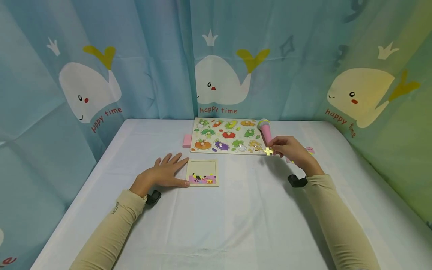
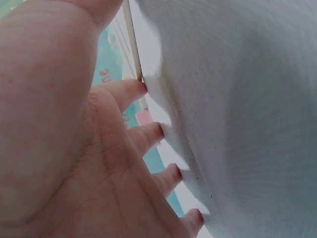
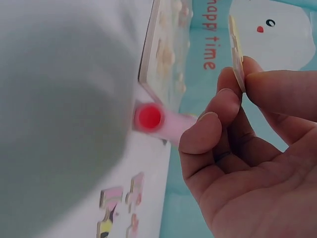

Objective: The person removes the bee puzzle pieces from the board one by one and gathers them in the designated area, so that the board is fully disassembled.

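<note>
Between thumb and forefinger, my right hand [image 1: 291,152] pinches a yellowish jigsaw puzzle piece [image 1: 268,151], raised off the table; the right wrist view shows the piece [image 3: 237,54] nearly edge-on. My left hand [image 1: 165,172] lies with fingers spread, its thumb and forefinger touching the left side of a small square puzzle frame [image 1: 202,160]. Along the bottom of that frame runs a joined row of pink pieces [image 1: 202,179]; bare backing shows above them. Loose puzzle pieces [image 3: 111,198] lie on the table, partly hidden behind the right hand in the head view.
A wooden vegetable peg board [image 1: 212,138] lies at the back of the white table [image 1: 236,225]. A pink toy microphone [image 1: 266,131] rests by its right edge, a pink block [image 1: 187,141] by its left. Whale-print curtains [image 1: 162,75] stand behind and at the sides.
</note>
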`<state>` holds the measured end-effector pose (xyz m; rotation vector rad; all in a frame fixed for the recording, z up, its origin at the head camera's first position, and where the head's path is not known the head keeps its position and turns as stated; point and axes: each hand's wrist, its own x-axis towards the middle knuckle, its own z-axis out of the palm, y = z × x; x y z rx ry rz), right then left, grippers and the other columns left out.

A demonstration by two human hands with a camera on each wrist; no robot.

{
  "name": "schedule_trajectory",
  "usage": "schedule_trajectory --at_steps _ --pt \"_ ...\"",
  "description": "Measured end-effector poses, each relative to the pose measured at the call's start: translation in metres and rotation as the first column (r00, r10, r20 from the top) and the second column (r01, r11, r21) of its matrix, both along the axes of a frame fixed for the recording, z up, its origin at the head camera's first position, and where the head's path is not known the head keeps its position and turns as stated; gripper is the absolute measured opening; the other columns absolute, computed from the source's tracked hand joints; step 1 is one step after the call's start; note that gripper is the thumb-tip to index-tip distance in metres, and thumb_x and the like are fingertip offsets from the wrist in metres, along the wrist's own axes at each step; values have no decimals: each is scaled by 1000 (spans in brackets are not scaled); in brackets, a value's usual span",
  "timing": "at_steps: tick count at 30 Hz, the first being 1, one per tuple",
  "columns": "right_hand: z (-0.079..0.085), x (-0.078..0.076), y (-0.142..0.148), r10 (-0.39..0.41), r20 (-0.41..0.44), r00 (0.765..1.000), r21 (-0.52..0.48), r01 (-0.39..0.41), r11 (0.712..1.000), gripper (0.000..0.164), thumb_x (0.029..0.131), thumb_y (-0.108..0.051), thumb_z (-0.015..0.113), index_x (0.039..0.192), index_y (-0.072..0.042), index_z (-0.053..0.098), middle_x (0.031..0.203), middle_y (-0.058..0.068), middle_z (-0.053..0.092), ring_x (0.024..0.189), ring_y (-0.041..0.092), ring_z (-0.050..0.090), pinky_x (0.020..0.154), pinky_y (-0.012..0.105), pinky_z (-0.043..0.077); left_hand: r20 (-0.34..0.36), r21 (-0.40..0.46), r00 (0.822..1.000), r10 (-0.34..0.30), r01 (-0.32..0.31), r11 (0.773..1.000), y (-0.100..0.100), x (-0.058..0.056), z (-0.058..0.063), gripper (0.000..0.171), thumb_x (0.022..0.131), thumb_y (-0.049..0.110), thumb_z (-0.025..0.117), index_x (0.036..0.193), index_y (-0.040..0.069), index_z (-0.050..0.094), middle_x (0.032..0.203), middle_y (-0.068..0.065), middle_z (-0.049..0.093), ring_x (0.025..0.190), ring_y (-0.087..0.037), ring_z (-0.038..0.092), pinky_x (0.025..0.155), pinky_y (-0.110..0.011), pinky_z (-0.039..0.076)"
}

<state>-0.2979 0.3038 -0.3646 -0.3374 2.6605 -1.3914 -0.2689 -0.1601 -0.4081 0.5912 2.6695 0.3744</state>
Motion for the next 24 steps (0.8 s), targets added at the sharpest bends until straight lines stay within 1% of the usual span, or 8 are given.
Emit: schedule_trajectory --at_steps 4,9,13,14,20,21,24 --pt "-1 1 5 -20 8 1000 17 20 1000 25 110 -4 52 124 11 66 96 12 65 82 22 56 71 34 50 -4 -1 1000 -1 1 1000 -1 0 0 103 96 63 71 173 15 21 178 -20 8 161 -50 0 123 -73 2" --pt "-2 3 10 -52 30 998 29 51 998 25 111 -5 51 124 11 66 98 14 65 81 24 55 65 37 51 -7 3 1000 -3 3 1000 0 0 2 103 96 63 71 173 15 22 178 -20 8 161 -49 0 123 -73 2" --pt "-2 4 16 -77 26 997 49 76 996 26 111 -5 50 125 10 66 99 15 65 83 27 56 63 37 52 -9 2 1000 -5 5 1000 1 0 3 103 96 62 71 173 15 22 178 -20 8 161 -49 1 123 -73 2" --pt "-1 4 17 -88 24 996 60 86 994 26 111 -6 50 125 9 66 98 14 65 82 27 57 61 37 51 -8 2 1000 -5 5 1000 1 0 3 103 96 62 71 173 14 22 178 -20 8 161 -49 1 123 -73 2" --pt "2 5 29 -112 -11 994 78 112 991 28 110 -6 51 127 10 66 99 15 66 86 23 60 69 33 53 -2 5 1000 2 -2 1000 0 0 2 104 96 63 71 173 14 21 178 -20 8 161 -49 0 123 -72 1" --pt "2 5 31 -111 -15 994 73 112 991 28 110 -6 50 128 11 65 100 16 67 87 22 60 72 32 54 -1 5 1000 3 -3 1000 0 0 1 104 96 63 71 173 15 21 178 -20 8 161 -49 0 123 -72 1" --pt "0 4 40 -124 -15 992 75 125 989 30 111 -7 49 129 13 64 99 15 67 87 20 60 72 31 53 1 8 1000 3 -3 1000 -1 0 0 104 96 63 71 173 14 21 178 -20 8 161 -49 0 123 -73 1"
